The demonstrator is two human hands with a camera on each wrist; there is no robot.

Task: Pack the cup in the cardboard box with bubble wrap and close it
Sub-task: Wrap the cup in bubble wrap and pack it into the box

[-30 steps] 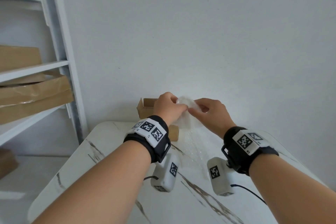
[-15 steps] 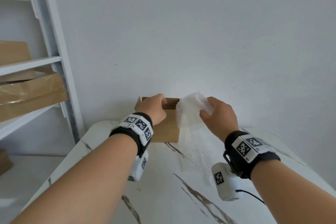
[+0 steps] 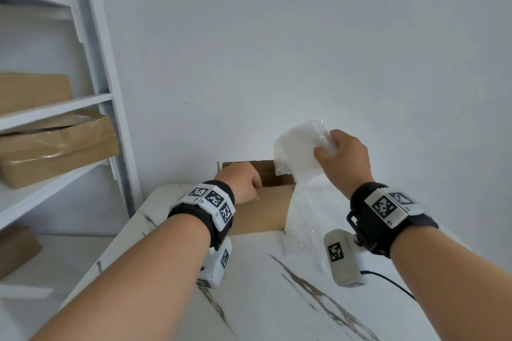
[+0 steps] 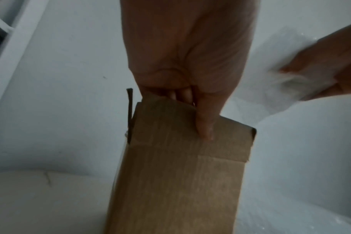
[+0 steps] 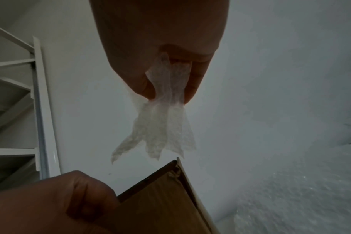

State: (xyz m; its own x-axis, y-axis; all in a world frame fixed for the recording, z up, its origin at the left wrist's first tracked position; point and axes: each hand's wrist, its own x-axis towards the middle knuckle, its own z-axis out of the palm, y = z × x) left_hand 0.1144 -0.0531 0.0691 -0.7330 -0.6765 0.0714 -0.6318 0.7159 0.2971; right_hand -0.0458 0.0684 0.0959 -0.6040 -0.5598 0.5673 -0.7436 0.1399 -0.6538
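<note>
An open brown cardboard box (image 3: 260, 210) stands on the white marble table (image 3: 263, 285). My left hand (image 3: 249, 185) grips its near top flap, thumb (image 4: 205, 125) outside and fingers inside. My right hand (image 3: 327, 147) holds a white bubble-wrap bundle (image 3: 297, 151) in the air above the box's right rear corner. In the right wrist view the fingers pinch the gathered wrap (image 5: 162, 123), whose loose ends hang just over the box corner (image 5: 176, 167). No cup shows; what is inside the bundle is hidden.
A loose sheet of bubble wrap (image 3: 310, 216) lies on the table right of the box. A white shelf rack (image 3: 108, 124) with taped cardboard boxes (image 3: 55, 152) stands at the left. A plain wall is close behind the box.
My left hand has let go of the bundle and taken hold of the box flap. My right hand has raised the bundle up and to the right.
</note>
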